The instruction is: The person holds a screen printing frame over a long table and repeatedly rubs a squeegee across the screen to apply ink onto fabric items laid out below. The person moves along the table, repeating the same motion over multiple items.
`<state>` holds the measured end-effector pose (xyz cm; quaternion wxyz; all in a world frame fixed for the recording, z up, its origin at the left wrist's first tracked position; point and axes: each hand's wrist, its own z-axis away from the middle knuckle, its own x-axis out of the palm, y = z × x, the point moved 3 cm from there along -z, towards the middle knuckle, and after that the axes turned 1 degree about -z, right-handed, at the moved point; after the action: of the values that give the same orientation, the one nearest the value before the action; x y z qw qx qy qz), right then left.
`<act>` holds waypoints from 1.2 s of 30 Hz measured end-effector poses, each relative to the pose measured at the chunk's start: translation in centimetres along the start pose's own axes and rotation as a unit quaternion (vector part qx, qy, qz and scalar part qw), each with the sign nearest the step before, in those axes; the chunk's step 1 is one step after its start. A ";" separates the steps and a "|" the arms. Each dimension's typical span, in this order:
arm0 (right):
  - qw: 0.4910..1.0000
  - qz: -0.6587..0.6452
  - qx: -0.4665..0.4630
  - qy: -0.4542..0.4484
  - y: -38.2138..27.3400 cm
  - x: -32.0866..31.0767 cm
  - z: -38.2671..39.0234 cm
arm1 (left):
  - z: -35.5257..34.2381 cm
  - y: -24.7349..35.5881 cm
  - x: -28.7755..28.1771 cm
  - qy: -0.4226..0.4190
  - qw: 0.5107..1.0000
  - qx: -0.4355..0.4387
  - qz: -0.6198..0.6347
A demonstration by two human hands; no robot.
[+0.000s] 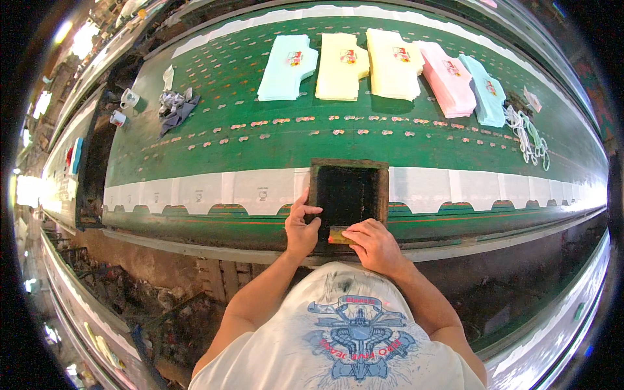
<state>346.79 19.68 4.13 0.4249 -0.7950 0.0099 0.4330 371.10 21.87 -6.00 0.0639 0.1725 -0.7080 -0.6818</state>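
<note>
A dark rectangular screen frame point(383, 195) with a blackened interior lies at the table's near side, over a row of white cut pieces point(468, 188). My left hand point(301, 231) is at the frame's left side, fingers apart, the index finger raised along the edge. My right hand point(374, 244) holds a short yellowish squeegee point(337, 236) with a reddish end, at the lower part of the frame.
The long green printing table point(240, 149) carries several stacks of printed pastel pieces point(396, 78) at the back, crumpled grey cloth point(175, 114) at left and tangled white cords point(526, 136) at right. Mugs point(129, 98) stand beyond the left end. Other long tables flank the aisle behind me.
</note>
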 end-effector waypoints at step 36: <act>0.983 0.171 0.050 -0.038 -0.5 1.5 -4.5 | -0.1 -0.7 0.6 -0.005 0.997 0.076 -0.032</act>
<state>350.93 17.42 4.61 0.3838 -0.7425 0.1510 0.5279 370.74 21.57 -6.78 0.0252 0.1956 -0.7521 -0.6289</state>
